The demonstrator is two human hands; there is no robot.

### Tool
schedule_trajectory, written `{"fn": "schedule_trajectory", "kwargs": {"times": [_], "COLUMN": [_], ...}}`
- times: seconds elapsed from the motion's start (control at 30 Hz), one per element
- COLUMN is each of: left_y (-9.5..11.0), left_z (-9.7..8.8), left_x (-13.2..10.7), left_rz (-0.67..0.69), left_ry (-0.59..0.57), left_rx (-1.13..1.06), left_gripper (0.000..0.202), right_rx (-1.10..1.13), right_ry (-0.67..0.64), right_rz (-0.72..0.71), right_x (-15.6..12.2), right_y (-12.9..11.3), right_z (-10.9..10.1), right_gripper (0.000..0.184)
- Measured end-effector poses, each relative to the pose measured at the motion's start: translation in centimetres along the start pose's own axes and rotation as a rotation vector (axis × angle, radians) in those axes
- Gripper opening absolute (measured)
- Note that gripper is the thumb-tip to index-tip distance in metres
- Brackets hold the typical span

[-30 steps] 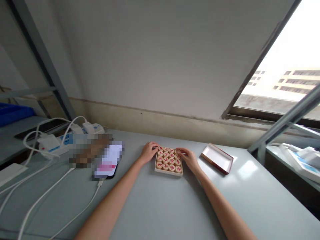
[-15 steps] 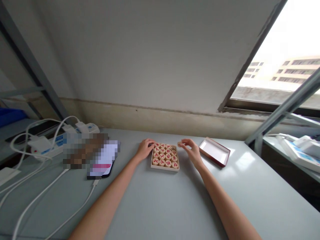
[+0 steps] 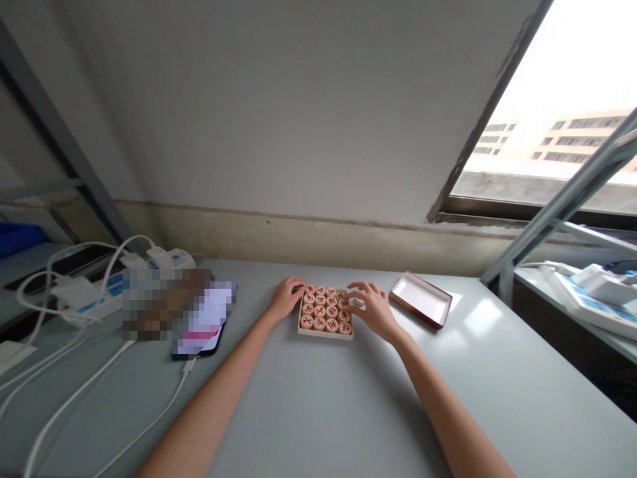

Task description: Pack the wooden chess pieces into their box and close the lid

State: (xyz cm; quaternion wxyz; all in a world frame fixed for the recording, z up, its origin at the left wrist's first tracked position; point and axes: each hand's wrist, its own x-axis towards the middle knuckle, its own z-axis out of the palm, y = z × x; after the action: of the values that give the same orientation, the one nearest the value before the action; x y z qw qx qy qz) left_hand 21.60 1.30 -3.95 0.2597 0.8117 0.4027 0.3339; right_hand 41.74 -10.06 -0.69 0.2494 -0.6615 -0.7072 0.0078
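A shallow cream box (image 3: 325, 332) holds several round wooden chess pieces (image 3: 320, 311) with red characters, packed in rows. My left hand (image 3: 284, 299) rests curled against the box's left far corner, holding the edge. My right hand (image 3: 371, 307) lies over the box's right side, fingers bent down onto the pieces at the far right corner. What its fingertips hold is hidden. A dark red box lid (image 3: 421, 300) lies upturned on the grey table (image 3: 323, 405) just right of my right hand.
A phone (image 3: 203, 323) lies left of the box, with a white cable (image 3: 149, 418) trailing toward me. Power strips and chargers (image 3: 102, 285) sit at the far left. A metal shelf frame (image 3: 557, 212) and a second table with white devices (image 3: 592, 292) stand at right.
My right hand lifted one piece out to the box's right, then came back over the box's right far corner. The left hand stayed on the box.
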Motion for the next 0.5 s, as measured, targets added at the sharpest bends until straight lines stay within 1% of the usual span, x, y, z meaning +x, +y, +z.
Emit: {"fn": "schedule_trajectory", "kwargs": {"times": [0.1, 0.2, 0.27, 0.3, 0.33, 0.4, 0.47, 0.5], "left_y": [-0.2, -0.3, -0.4, -0.4, -0.5, -0.5, -0.6, -0.6], "left_z": [0.1, 0.2, 0.2, 0.2, 0.2, 0.3, 0.3, 0.3], "left_x": [0.1, 0.1, 0.1, 0.1, 0.1, 0.1, 0.2, 0.2], "left_rz": [0.013, 0.022, 0.024, 0.023, 0.023, 0.019, 0.017, 0.02], "left_ry": [0.003, 0.005, 0.004, 0.003, 0.001, -0.002, 0.0, 0.002], "left_rx": [0.006, 0.007, 0.006, 0.007, 0.008, 0.01, 0.01, 0.009], "left_gripper": [0.019, 0.02, 0.02, 0.02, 0.02, 0.02, 0.02, 0.02], "right_rx": [0.175, 0.366, 0.447, 0.453, 0.424, 0.258, 0.047, -0.027], "right_ry": [-0.018, -0.048, -0.076, -0.106, -0.142, -0.179, -0.135, -0.096], "right_rz": [0.08, 0.111, 0.124, 0.138, 0.16, 0.221, 0.26, 0.25], "right_x": [0.2, 0.4, 0.3, 0.1, -0.1, -0.5, -0.7, -0.8], "right_y": [0.4, 1.0, 1.7, 2.1, 2.6, 3.3, 3.6, 3.4], "right_z": [0.0, -0.6, -1.3, -1.6, -1.9, -2.2, -2.3, -2.2], "right_gripper": [0.015, 0.017, 0.02, 0.021, 0.022, 0.021, 0.019, 0.018]}}
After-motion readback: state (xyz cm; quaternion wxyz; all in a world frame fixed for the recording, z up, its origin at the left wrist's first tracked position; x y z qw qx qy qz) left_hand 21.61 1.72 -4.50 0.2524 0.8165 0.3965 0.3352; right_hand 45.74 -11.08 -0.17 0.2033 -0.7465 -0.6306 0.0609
